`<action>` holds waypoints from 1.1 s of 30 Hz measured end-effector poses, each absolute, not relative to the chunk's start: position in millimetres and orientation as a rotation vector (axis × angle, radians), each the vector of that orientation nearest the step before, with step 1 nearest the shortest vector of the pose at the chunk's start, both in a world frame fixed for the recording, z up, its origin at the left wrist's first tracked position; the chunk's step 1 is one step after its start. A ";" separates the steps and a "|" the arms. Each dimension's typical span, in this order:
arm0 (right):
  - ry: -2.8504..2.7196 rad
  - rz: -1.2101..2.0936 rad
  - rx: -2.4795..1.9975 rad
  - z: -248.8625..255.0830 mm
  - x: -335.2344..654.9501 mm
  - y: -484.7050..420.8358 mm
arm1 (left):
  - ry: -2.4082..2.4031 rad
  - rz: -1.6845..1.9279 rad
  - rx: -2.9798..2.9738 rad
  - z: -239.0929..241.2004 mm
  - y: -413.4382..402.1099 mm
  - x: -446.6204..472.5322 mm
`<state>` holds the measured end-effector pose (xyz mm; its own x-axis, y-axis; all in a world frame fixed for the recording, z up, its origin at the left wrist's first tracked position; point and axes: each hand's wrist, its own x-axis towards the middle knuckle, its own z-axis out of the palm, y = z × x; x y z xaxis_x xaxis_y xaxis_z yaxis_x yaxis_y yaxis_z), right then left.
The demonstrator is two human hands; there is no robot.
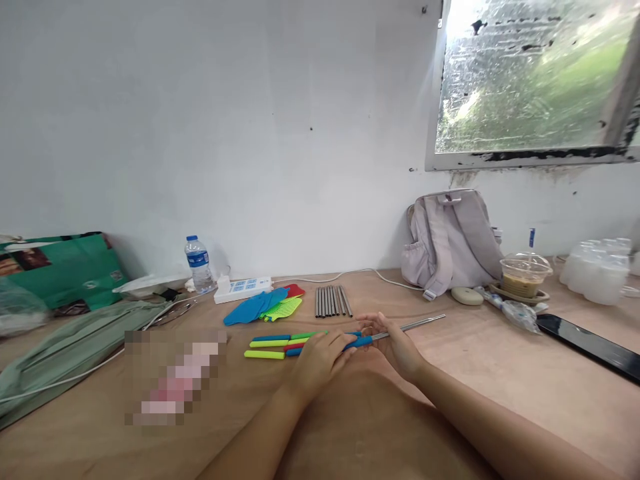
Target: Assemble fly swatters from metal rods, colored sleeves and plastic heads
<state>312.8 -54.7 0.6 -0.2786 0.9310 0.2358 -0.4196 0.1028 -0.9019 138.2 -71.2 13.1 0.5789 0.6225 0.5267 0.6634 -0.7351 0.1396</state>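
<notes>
A blue-gripped metal rod (415, 325) lies across both my hands, its thin silver end pointing right and slightly up. My left hand (320, 360) is closed around the blue grip (363, 342). Fingers of my right hand (397, 348) curl about the rod where metal meets grip. Just left of my left hand, several foam-like grips lie side by side, among them a yellow-green grip (264, 355) and a green grip (307, 335); my left hand hides some of their ends. Beyond them is a row of short metal tubes (327, 302).
Flat blue swatter-like heads (253, 308) overlap yellow and red ones. Behind stand a power strip (243, 289) and a water bottle (199, 265). To the right are a backpack (453, 243), an iced drink (525, 275) and a black phone-like slab (590, 345). Green cloth (75, 347) lies left.
</notes>
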 end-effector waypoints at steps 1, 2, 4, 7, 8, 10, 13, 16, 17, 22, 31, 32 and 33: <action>-1.217 1.488 -0.578 -0.2 309.9 -56.1 | -1.087 -0.865 -2.727 12.2 -71.5 139.6; -1.234 1.510 -0.553 -1.0 306.7 -57.8 | -1.060 -0.865 -2.728 11.3 -71.9 141.0; -1.256 1.557 -0.506 -2.2 300.1 -62.1 | -1.009 -0.870 -2.734 9.7 -73.2 142.8; -1.238 1.542 -0.453 -1.1 292.7 -70.3 | -0.962 -0.911 -2.777 9.4 -76.3 142.5; -1.238 1.520 -0.447 0.0 291.3 -73.0 | -0.952 -0.918 -2.808 9.9 -77.5 141.7; -1.258 1.481 -0.444 2.0 289.9 -77.2 | -0.942 -0.914 -2.865 11.0 -79.5 140.1; -1.312 1.457 -0.461 2.7 290.0 -77.8 | -0.961 -0.916 -2.896 12.7 -80.7 138.7; -1.296 1.387 -0.584 0.2 291.5 -70.4 | -1.043 -0.922 -2.907 14.1 -78.5 137.0; -1.251 1.363 -0.631 -0.6 292.6 -66.8 | -1.083 -0.917 -2.915 14.4 -76.8 135.7; -0.968 1.412 -0.573 -0.1 303.9 -51.7 | -1.198 -0.926 -2.912 12.5 -65.8 124.2; -1.107 1.497 -0.474 1.4 307.2 -56.4 | -1.189 -0.830 -2.968 19.1 -74.3 124.4; -1.117 1.474 -0.470 1.6 307.3 -57.2 | -1.188 -0.831 -2.978 19.8 -76.2 126.0; -1.124 1.451 -0.467 1.9 307.7 -57.8 | -1.190 -0.832 -2.989 20.1 -77.8 127.5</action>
<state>307.7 -57.8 1.9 -0.2372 0.9193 0.3139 -0.5333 0.1468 -0.8331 127.5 -77.8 20.1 0.6211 0.6843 0.3821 0.5938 -0.7291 0.3405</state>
